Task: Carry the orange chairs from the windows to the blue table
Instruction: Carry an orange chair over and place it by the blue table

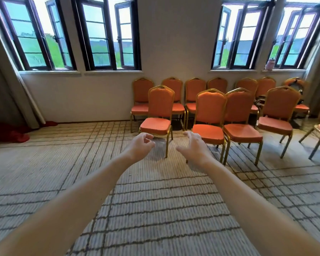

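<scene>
Both forearms (72, 191) reach toward the nearest orange chair (161, 105); I read left hand (139, 145) and right hand (195, 147) loosely curled, empty, the left hand nearer it.

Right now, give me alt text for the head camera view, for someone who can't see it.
A person's left hand and right hand reach forward, empty, fingers loosely curled, toward two rows of orange chairs on patterned carpet beneath open windows.

We are looking down on a lined carpet (155, 200) filling the lower frame; orange chairs (155, 125) are standing on it right of centre, red cloth (17, 136) lying far left.
</scene>
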### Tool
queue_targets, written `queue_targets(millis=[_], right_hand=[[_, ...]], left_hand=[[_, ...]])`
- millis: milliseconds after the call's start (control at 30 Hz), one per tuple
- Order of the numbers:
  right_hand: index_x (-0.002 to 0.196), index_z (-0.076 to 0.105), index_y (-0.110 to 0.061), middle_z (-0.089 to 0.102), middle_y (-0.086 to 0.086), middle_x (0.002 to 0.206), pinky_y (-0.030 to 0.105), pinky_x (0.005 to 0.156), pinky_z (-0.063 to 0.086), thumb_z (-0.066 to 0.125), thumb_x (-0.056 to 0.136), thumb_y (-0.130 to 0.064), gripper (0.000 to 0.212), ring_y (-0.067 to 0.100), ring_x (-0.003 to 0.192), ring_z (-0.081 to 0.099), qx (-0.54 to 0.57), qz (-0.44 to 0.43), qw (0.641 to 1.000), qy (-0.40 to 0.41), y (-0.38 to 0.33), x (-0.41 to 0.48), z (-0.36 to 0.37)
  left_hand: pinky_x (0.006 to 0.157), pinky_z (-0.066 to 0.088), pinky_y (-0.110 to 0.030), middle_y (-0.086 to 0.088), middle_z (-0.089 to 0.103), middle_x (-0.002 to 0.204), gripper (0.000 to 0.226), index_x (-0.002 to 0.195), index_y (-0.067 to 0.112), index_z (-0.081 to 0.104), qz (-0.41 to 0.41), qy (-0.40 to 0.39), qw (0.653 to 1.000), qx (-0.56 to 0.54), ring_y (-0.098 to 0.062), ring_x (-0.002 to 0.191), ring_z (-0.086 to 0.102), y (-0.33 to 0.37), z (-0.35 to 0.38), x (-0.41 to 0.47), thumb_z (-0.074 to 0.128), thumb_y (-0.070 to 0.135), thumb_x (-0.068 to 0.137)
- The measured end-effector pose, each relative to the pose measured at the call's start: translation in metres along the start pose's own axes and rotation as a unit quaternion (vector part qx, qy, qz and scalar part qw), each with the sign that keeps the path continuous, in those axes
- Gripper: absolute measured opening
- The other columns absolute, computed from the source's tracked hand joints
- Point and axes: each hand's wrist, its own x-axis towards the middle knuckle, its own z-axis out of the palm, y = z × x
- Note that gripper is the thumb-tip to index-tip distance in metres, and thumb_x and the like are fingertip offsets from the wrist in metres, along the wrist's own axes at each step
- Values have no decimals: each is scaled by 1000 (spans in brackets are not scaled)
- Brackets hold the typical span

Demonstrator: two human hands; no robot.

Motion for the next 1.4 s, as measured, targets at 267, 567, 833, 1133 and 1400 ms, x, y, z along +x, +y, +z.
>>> queue_targets(millis=[267, 567, 833, 1133, 1400], right_hand=[[146, 40, -15, 41, 10, 147, 38, 105, 37, 65, 86, -34, 67, 25, 134, 40, 0, 0, 1000, -16, 19, 188, 41], [144, 41, -18, 42, 8, 146, 39, 99, 44, 64, 87, -37, 65, 25, 130, 46, -8, 28, 999, -22, 43, 423, 98], [145, 40, -16, 41, 9, 146, 41, 103, 40, 64, 85, -45, 71, 25, 133, 42, 6, 73, 997, -23, 78, 587, 125], [145, 39, -19, 38, 7, 148, 36, 99, 39, 66, 87, -35, 66, 24, 133, 42, 12, 82, 996, -45, 147, 799, 158], [147, 37, -16, 38, 9, 148, 31, 90, 39, 64, 87, -33, 68, 25, 130, 44, -3, 57, 992, -110, 197, 986, 174]], left_hand=[[68, 44, -20, 6, 57, 109, 34, 126, 21, 53, -32, 4, 999, -12, -5, 93, 56, -36, 10, 186, 54, 30, 93], [73, 46, -23, 3, 60, 110, 35, 126, 21, 52, -63, -23, 997, -41, -10, 98, 59, -100, 13, 429, 55, 31, 92], [82, 52, -32, 5, 57, 108, 34, 124, 22, 54, -78, -49, 995, -47, -12, 98, 59, -134, 29, 624, 54, 33, 91], [75, 49, -26, 1, 59, 114, 35, 125, 22, 54, -98, -37, 994, -35, -12, 94, 62, -169, 69, 825, 52, 31, 92], [85, 54, -40, -1, 57, 118, 37, 129, 19, 51, -179, 2, 983, -47, -17, 97, 61, -193, 104, 986, 52, 30, 94]])
